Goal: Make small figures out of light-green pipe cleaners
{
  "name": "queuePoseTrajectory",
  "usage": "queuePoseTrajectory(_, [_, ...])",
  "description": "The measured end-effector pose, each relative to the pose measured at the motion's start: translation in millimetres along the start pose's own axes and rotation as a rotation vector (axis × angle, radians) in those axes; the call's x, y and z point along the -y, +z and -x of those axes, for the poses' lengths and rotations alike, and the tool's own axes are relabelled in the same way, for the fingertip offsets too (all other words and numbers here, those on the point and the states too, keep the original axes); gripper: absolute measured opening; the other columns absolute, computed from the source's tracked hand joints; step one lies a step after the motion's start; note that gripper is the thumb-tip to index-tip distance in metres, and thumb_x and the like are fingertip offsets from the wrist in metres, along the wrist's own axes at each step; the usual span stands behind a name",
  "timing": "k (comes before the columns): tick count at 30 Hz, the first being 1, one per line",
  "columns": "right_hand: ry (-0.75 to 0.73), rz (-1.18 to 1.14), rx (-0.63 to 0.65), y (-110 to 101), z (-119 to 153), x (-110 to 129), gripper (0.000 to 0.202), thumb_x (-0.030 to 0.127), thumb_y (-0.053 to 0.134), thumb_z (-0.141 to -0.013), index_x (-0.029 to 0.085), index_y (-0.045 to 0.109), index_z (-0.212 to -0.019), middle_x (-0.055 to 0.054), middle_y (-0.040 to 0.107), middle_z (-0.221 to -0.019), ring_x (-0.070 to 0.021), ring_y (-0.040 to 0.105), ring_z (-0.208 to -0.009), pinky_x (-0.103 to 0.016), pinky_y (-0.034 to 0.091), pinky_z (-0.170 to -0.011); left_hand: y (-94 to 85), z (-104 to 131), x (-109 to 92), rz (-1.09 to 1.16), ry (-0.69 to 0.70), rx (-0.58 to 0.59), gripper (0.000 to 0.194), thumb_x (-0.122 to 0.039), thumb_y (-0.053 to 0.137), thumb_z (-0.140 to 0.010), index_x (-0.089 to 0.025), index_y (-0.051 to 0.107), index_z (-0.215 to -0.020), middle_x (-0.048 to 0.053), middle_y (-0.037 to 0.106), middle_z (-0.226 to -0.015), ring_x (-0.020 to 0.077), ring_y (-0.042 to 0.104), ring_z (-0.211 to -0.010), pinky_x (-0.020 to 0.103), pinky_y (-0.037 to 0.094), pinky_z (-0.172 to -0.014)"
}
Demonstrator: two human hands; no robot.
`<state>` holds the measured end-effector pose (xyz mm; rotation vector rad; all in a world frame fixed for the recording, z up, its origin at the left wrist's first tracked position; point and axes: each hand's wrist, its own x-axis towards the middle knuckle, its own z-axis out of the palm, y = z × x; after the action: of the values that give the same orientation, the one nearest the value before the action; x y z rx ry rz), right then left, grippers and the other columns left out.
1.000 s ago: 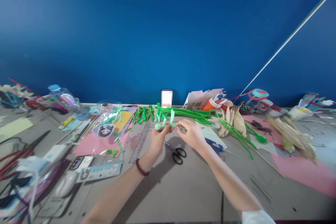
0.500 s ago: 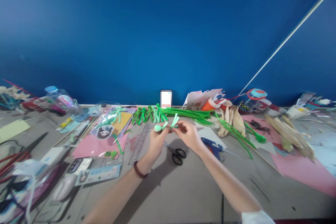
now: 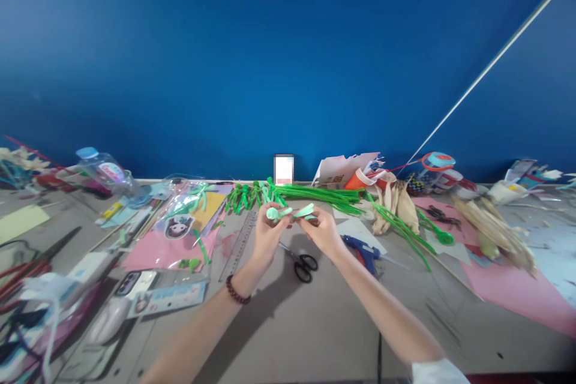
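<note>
My left hand, with a dark red bead bracelet at the wrist, is closed on a pale green pipe-cleaner piece that has a rounded coil at its left end. My right hand pinches the pale green strands to the right of it. The fingertips of both hands nearly meet, and they hide the middle of the piece. Behind the hands lie a bundle of long green pipe cleaners and several short twisted green pieces. Black-handled scissors rest below the hands.
A blue glue gun lies right of my right hand. To the left are a clear ruler, a plastic bag on pink paper, and a bottle. Paper cups and dried husks stand back right. A blue partition rises behind.
The two hands have drawn slightly apart. The pale green strands by my right hand have tipped from nearly upright to a low slant. The view has shifted slightly.
</note>
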<state>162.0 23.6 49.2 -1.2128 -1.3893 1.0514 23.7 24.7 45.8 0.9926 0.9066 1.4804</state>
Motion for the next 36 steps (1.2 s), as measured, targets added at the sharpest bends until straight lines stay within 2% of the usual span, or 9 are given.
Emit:
queuePoseTrajectory(3, [0.021, -0.027, -0.062, -1, -2, -3, 0.026, 0.04, 0.065, -0.071, 0.018, 0.062, -0.085, 0.005, 0.05, -0.052, -0.0089, 0.044, -0.04, -0.02, 0.035, -0.038, -2.3, 1, 0, -0.094, 0.174, -0.144, 0.045, -0.025, 0.074, -0.065, -0.024, 0.045, -0.099, 0.002, 0.054, -0.099, 0.0128, 0.057, -0.084, 0.025, 0.047, -0.075])
queuePoseTrajectory(6, [0.029, -0.055, -0.112, -2, -4, -4, 0.029, 0.043, 0.066, -0.07, 0.018, 0.061, -0.085, 0.006, 0.048, -0.05, -0.0087, 0.043, -0.04, -0.02, 0.035, -0.037, -11.0, 2, 2, -0.264, 0.371, -0.29, 0.042, -0.023, 0.077, -0.064, -0.023, 0.049, -0.096, 0.003, 0.052, -0.094, 0.0129, 0.053, -0.079, 0.025, 0.043, -0.076])
queuePoseTrajectory(9, [0.022, -0.108, -0.128, -1, -5, -1, 0.032, 0.044, 0.068, -0.067, 0.018, 0.059, -0.082, 0.006, 0.048, -0.052, -0.0082, 0.042, -0.041, -0.019, 0.036, -0.037, -22.2, 2, 6, -0.508, 0.484, -0.044, 0.013, -0.024, 0.073, -0.069, -0.022, 0.061, -0.073, 0.002, 0.056, -0.07, 0.0143, 0.051, -0.065, 0.026, 0.042, -0.069])
queuePoseTrajectory(11, [0.032, -0.136, -0.114, 0, -4, 1, 0.032, 0.044, 0.069, -0.065, 0.018, 0.058, -0.08, 0.006, 0.048, -0.052, -0.0077, 0.041, -0.041, -0.019, 0.036, -0.037, -27.5, 0, 11, -0.638, 0.565, 0.122, 0.009, -0.024, 0.07, -0.073, -0.022, 0.069, -0.081, 0.003, 0.06, -0.066, 0.0143, 0.053, -0.06, 0.026, 0.041, -0.063])
queuePoseTrajectory(14, [0.064, -0.149, -0.083, 2, -2, 2, 0.03, 0.042, 0.069, -0.065, 0.017, 0.059, -0.079, 0.007, 0.046, -0.049, -0.0071, 0.039, -0.04, -0.018, 0.034, -0.036, -31.2, -4, 17, -0.858, 0.834, 0.151, 0.018, -0.021, 0.063, -0.08, -0.021, 0.069, -0.097, 0.0, 0.058, -0.057, 0.0126, 0.052, -0.051, 0.024, 0.037, -0.054])
queuePoseTrajectory(18, [0.078, -0.164, -0.064, 6, 2, 2, 0.028, 0.04, 0.069, -0.066, 0.017, 0.062, -0.08, 0.007, 0.045, -0.047, -0.0066, 0.038, -0.04, -0.017, 0.03, -0.036, -33.3, -6, 19, -1.085, 1.067, 0.153, 0.022, -0.017, 0.059, -0.084, -0.02, 0.065, -0.105, 0.003, 0.065, -0.069, 0.0135, 0.059, -0.06, 0.025, 0.04, -0.057])
queuePoseTrajectory(23, [0.12, -0.212, -0.078, 12, 6, 3, 0.03, 0.042, 0.069, -0.066, 0.016, 0.063, -0.081, 0.007, 0.044, -0.046, -0.0061, 0.038, -0.039, -0.016, 0.027, -0.035, -33.4, -7, 14, -1.139, 1.068, 0.165, 0.022, -0.016, 0.058, -0.083, -0.02, 0.064, -0.104, 0.006, 0.068, -0.083, 0.0168, 0.063, -0.073, 0.027, 0.046, -0.065])
queuePoseTrajectory(28, [0.151, -0.23, -0.037, 14, 8, 4, 0.034, 0.043, 0.067, -0.07, 0.015, 0.064, -0.09, 0.006, 0.049, -0.044, -0.0068, 0.039, -0.035, -0.017, 0.031, -0.031, -31.8, -11, 17, -0.997, 1.031, 0.141, 0.023, -0.015, 0.055, -0.085, -0.02, 0.064, -0.105, 0.008, 0.067, -0.091, 0.0172, 0.063, -0.083, 0.029, 0.051, -0.073])
queuePoseTrajectory(36, [0.062, -0.256, 0.019, 9, 5, 4, 0.028, 0.036, 0.067, -0.068, 0.017, 0.068, -0.089, -0.004, 0.065, -0.077, -0.0164, 0.063, -0.064, -0.025, 0.054, -0.047, -22.4, -8, 10, -0.677, 0.657, 0.129, 0.023, -0.021, 0.057, -0.084, -0.022, 0.069, -0.104, 0.007, 0.065, -0.094, 0.0162, 0.064, -0.083, 0.028, 0.053, -0.074])
